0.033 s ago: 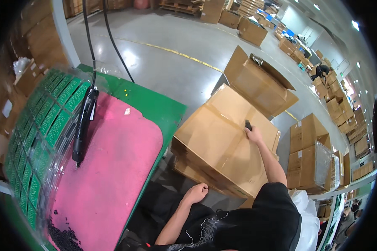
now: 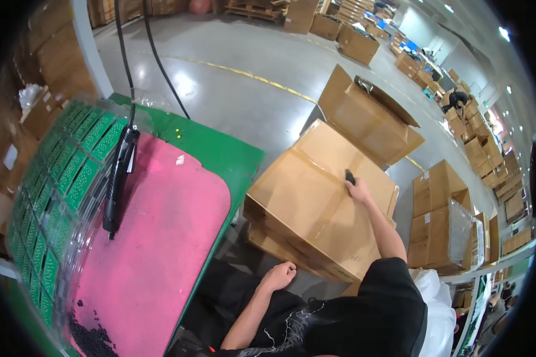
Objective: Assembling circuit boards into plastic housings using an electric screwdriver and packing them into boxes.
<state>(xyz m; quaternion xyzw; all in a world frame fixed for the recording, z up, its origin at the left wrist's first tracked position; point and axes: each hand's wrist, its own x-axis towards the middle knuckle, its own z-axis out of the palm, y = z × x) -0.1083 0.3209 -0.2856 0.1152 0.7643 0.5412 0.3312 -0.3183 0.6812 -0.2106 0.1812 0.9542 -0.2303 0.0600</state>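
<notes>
small dark object (image 2: 349, 176) in right hand (image 2: 358, 190) too small to identify
</notes>
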